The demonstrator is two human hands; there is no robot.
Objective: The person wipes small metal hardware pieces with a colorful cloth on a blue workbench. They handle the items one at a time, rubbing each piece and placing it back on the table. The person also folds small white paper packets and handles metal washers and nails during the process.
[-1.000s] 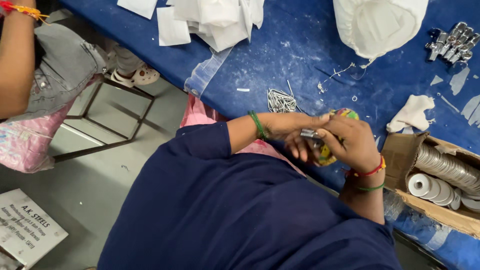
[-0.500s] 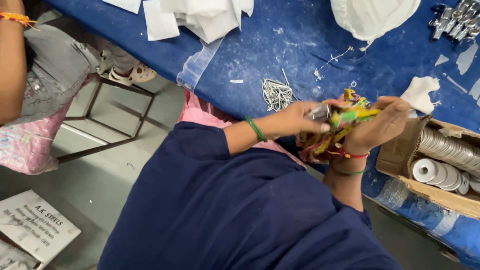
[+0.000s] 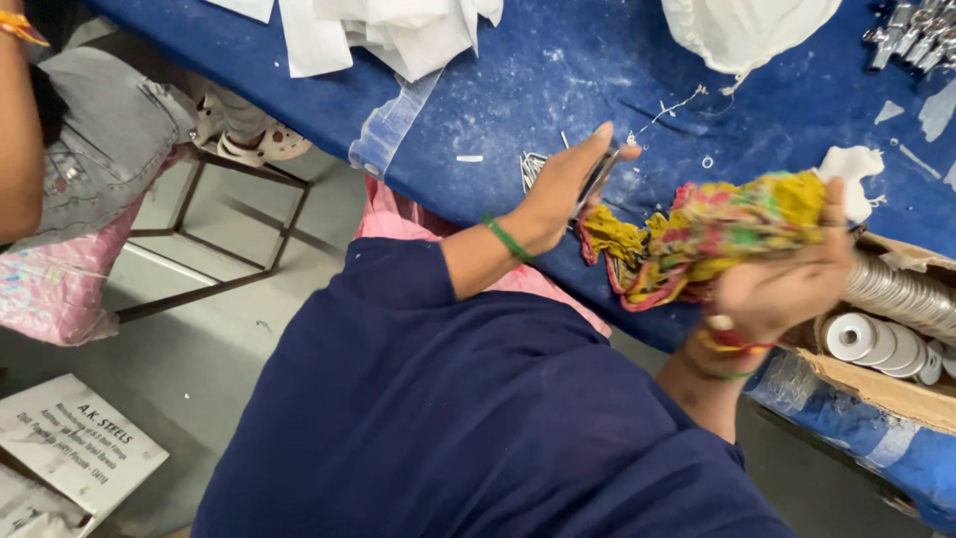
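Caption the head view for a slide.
Left hand holds a metal piece; right hand grips a multicoloured cloth over blue table.

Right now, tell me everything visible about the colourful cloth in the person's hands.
The cloth is a crumpled rag, looks like thin printed fabric, mostly yellow with red, pink and green patches. It is bunched, not spread, held above the blue table. The right hand grips its bulkier end from below and behind. A narrower end trails toward the left hand, which pinches a slim shiny metal piece against or just beside it; real contact cannot be told. No part plainly rests on the table.
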